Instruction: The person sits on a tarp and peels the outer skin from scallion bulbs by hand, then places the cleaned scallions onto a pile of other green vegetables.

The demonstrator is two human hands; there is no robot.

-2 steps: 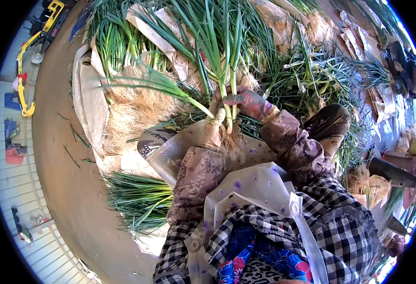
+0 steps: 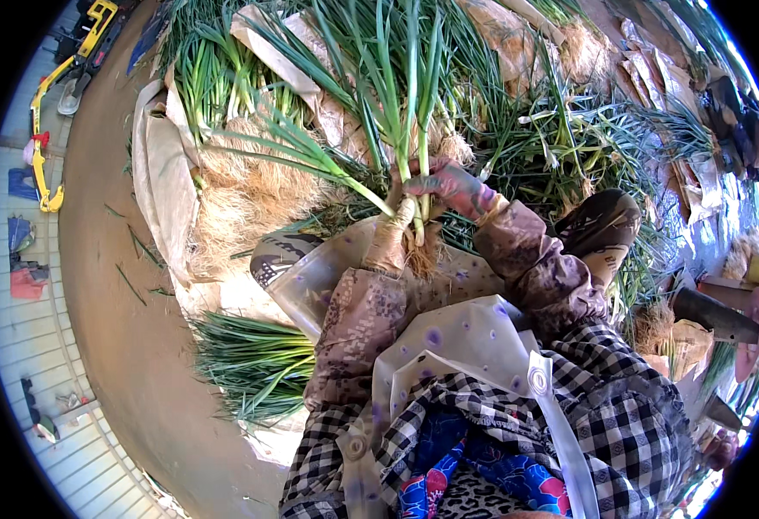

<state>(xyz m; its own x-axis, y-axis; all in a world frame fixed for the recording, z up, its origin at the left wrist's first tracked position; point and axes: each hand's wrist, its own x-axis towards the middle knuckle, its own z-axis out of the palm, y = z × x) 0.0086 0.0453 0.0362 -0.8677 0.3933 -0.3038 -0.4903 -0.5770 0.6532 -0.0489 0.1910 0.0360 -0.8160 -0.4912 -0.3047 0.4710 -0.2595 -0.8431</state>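
In front of my lap, my left hand [image 2: 390, 238] is closed round green onions, with one pale stalk [image 2: 364, 192] slanting out to the left from it. My right hand [image 2: 456, 188] comes in from the right, fingers pinched round the upright stalks of the green onions [image 2: 410, 138]. Their long leaves point away from me. Brown stringy roots [image 2: 423, 259] hang beneath, between my wrists. The fingertips of my left hand are partly hidden behind the stalks.
Rooted green onions [image 2: 258, 190] lie on sacking at left, and a trimmed-looking bunch [image 2: 254, 368] lies beside my left forearm. Loose leaves [image 2: 561, 147] heap up at right, near my patterned shoe [image 2: 600, 225]. A clear spotted apron [image 2: 449, 342] covers my lap.
The slanting stalk's leaves have swung slightly up and to the right. My right hand has shifted slightly left; both hands keep their hold.
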